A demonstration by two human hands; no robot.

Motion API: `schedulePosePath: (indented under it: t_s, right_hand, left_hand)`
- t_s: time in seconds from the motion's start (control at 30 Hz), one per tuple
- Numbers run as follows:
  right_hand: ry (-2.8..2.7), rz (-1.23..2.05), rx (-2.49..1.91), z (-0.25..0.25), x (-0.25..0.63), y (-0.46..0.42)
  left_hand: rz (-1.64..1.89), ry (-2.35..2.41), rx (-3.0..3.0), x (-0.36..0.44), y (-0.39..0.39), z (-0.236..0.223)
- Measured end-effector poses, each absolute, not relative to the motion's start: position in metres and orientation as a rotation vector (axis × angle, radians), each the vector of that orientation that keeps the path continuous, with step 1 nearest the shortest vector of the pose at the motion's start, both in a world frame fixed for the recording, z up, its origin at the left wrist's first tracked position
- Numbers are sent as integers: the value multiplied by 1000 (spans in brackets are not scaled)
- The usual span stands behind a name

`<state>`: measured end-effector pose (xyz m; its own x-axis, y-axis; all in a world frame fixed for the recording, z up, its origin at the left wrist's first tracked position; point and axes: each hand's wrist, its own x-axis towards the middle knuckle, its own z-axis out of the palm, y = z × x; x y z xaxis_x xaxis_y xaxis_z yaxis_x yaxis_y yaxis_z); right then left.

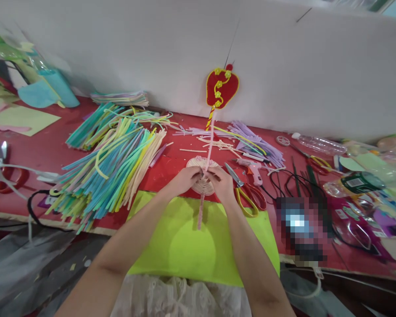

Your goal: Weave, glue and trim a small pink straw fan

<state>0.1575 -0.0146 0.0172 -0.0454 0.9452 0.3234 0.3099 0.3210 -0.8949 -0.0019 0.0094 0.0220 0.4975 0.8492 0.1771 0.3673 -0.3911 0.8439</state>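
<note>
In the head view, the right hand (219, 179) pinches a pink fuzzy stem (211, 147) that rises away from the fingers. The left hand (188, 177), fingertips closed, seems to pinch the stem's lower end; the exact contact is hidden. Beneath both hands lies a pale round piece (194, 186), its pink handle (200, 215) pointing toward the wearer. Good handling probably means a light grip, steadying the round piece with the left while the right guides the stem without crushing its pile. Scissors (247, 193) rest just right of the right hand.
</note>
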Motion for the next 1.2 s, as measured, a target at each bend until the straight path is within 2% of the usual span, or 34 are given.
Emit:
schedulePosePath:
  t_s: [0.27,0.5,0.83,1.0,1.2]
  right_hand:
    - [-1346,1023,-1221,19,158,-12]
    - [-1306,947,-1195,18,156,-12]
    - [-1524,821,-1113,19,155,-14]
    - [-1421,828,-1197,20,153,-15]
    - [-1338,717,-1169,17,150,-13]
  left_hand:
    - [817,1058,1848,3,6,25]
    - [933,1125,1617,11,4,25]
    - [1124,1139,1459,9,8,16]
    - [1135,967,1213,12,9,16]
    - [1153,682,656,18,8,8]
